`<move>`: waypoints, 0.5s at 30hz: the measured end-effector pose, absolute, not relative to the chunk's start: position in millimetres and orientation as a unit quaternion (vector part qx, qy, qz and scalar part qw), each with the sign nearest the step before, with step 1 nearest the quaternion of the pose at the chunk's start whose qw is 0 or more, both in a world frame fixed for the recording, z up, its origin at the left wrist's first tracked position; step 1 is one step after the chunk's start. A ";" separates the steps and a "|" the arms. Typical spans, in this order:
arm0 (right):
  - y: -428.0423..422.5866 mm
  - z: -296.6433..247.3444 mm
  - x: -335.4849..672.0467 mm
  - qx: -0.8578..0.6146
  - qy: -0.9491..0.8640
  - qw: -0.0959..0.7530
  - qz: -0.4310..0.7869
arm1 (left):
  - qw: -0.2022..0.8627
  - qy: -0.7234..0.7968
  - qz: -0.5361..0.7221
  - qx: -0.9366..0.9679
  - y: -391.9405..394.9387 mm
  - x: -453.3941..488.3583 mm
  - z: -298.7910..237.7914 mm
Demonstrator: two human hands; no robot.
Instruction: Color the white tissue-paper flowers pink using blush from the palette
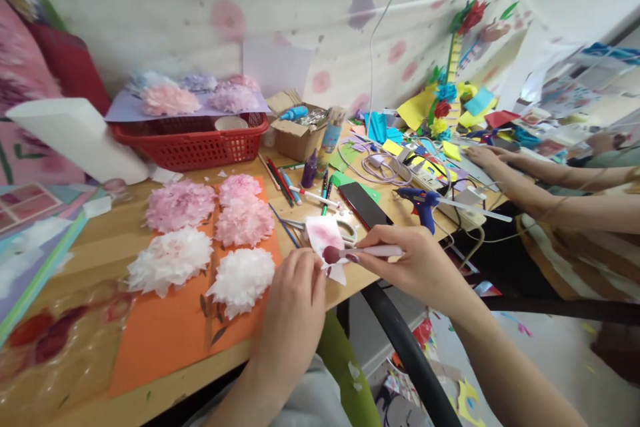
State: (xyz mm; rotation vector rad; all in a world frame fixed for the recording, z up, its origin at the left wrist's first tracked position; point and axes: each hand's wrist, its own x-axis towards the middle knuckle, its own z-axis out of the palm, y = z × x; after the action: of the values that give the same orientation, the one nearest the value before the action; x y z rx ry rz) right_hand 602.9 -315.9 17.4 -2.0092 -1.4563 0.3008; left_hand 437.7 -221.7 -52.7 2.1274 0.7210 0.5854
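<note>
My left hand (295, 300) is closed on a small white tissue piece (326, 240) tinted pink in its middle, held at the table's front edge. My right hand (407, 260) pinches a makeup brush (360, 252) whose pink-red tip rests on the tissue's lower part. Just left of my hands, several tissue-paper flowers lie on an orange sheet (165, 327): pink ones (180, 203) behind and white ones (241, 277) in front.
A red basket (195, 143) stands behind, under a sheet bearing more flowers. Pens, scissors, a black phone (365, 205), a blue glue gun (423, 203) and cables lie to the right. Another person's arms (545, 180) reach in at the right.
</note>
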 end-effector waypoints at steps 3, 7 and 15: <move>-321.8 25.6 592.2 -0.714 -0.564 0.407 0.084 | 0.577 0.252 0.313 0.711 -219.9 425.1 -41.1; -320.5 23.7 558.6 -0.666 -0.590 0.455 0.019 | 0.839 0.190 0.370 0.351 -212.0 399.9 -22.2; -292.6 -4.6 484.3 -0.626 -0.682 0.370 -0.079 | 0.813 0.342 0.439 0.173 -196.4 369.0 -17.6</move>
State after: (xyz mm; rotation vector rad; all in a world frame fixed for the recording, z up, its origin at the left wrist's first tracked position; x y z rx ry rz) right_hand 484.3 -292.6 -4.6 -1.6056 -1.7502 -0.2031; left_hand 369.0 -196.4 -17.6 0.3687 0.7303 0.9362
